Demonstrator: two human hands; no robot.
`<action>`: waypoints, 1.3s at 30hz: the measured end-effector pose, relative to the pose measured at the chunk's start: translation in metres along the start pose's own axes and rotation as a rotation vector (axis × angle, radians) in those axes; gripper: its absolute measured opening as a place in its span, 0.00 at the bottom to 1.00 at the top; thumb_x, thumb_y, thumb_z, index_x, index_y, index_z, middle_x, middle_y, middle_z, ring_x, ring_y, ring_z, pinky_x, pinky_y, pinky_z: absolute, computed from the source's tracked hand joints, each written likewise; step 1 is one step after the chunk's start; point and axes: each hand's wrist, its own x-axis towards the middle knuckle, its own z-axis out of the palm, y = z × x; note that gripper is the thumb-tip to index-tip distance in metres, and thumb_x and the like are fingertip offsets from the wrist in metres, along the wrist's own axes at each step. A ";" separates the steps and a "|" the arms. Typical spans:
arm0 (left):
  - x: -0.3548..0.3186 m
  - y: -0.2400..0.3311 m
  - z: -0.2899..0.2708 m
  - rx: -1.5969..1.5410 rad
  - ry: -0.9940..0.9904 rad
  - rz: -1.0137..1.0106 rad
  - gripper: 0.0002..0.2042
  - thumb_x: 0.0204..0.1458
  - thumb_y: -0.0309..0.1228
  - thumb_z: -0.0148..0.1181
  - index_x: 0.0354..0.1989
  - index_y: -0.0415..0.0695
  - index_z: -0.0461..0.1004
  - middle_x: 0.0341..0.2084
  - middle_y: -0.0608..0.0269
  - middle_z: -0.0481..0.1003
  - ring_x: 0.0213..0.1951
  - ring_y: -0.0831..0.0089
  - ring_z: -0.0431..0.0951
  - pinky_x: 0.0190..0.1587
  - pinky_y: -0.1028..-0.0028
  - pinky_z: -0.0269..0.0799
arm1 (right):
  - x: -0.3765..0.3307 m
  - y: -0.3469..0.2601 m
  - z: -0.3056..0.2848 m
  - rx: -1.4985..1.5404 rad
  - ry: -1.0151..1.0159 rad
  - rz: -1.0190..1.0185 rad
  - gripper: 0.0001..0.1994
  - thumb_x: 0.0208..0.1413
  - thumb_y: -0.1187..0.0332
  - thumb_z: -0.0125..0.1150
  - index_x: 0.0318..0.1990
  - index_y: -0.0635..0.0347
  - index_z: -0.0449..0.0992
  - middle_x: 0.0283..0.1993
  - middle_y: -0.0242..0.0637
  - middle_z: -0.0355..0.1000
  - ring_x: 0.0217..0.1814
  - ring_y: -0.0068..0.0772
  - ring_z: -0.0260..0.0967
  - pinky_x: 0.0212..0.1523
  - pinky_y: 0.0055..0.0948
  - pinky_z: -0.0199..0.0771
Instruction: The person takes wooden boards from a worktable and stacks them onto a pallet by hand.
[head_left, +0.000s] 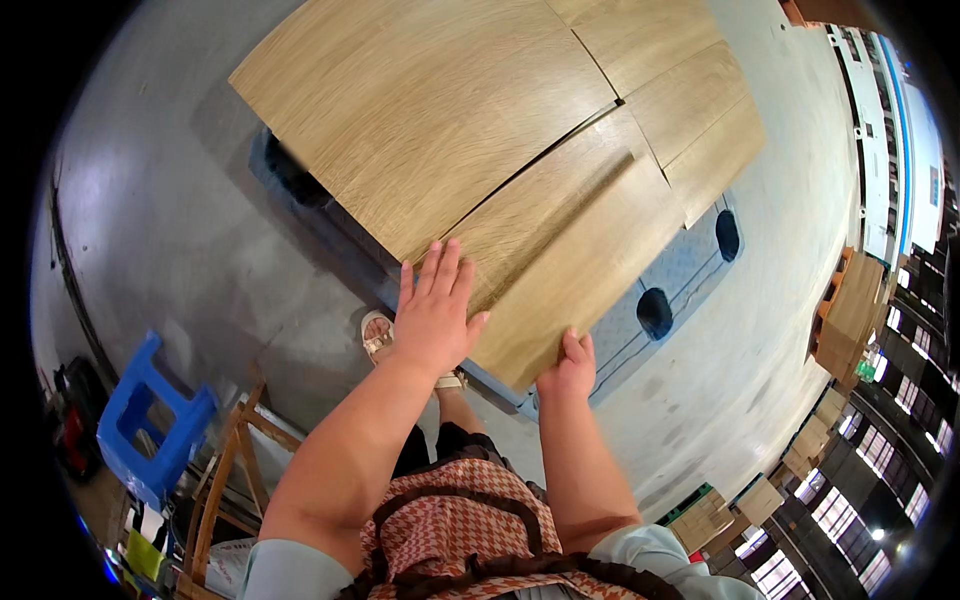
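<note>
1. Head view: a grey concrete floor is seen below, and wood-grain boards are stacked on a blue pallet in the middle.
2. A large board is laid at the upper left of the stack, and narrower boards are laid at the upper right.
3. A blue stool and a wooden frame are placed at the lower left. Cardboard boxes and shelves are seen along the right rim.
4. The top board lies at the near corner of the stack, just in front of the person.
5. The left hand is laid flat on this board, with the fingers spread and open, near its left edge.
6. The right hand is closed on the near edge of the same board; the thumb is seen on top and the fingers are hidden under it.
7. A sandalled foot is seen on the floor, just beside the pallet.
</note>
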 end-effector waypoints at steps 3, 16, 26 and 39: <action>-0.002 -0.002 -0.001 0.063 -0.015 0.032 0.34 0.43 0.40 0.58 0.58 0.44 0.52 0.62 0.57 0.43 0.63 0.62 0.41 0.62 0.57 0.37 | -0.007 -0.001 -0.029 0.013 0.142 -0.060 0.07 0.56 0.68 0.47 0.37 0.62 0.63 0.40 0.37 0.66 0.41 0.34 0.64 0.42 0.36 0.66; -0.007 0.002 0.005 0.153 -0.034 0.048 0.36 0.40 0.39 0.60 0.59 0.44 0.51 0.61 0.53 0.42 0.63 0.55 0.40 0.61 0.57 0.40 | 0.013 0.027 -0.039 -0.094 0.231 -0.144 0.09 0.55 0.64 0.50 0.36 0.61 0.64 0.35 0.34 0.67 0.35 0.26 0.63 0.37 0.28 0.66; -0.008 0.007 0.004 0.239 -0.048 0.055 0.37 0.39 0.37 0.60 0.59 0.45 0.50 0.62 0.53 0.41 0.63 0.55 0.39 0.61 0.56 0.37 | 0.026 0.036 -0.046 -0.014 0.256 -0.086 0.10 0.56 0.64 0.48 0.39 0.62 0.64 0.38 0.36 0.68 0.38 0.30 0.66 0.39 0.30 0.68; 0.000 0.005 0.004 0.370 -0.042 0.205 0.38 0.38 0.34 0.60 0.60 0.45 0.49 0.61 0.51 0.41 0.63 0.55 0.40 0.60 0.53 0.39 | 0.025 0.031 -0.038 -0.206 0.209 0.048 0.12 0.56 0.63 0.48 0.40 0.65 0.64 0.36 0.35 0.67 0.36 0.24 0.62 0.37 0.27 0.64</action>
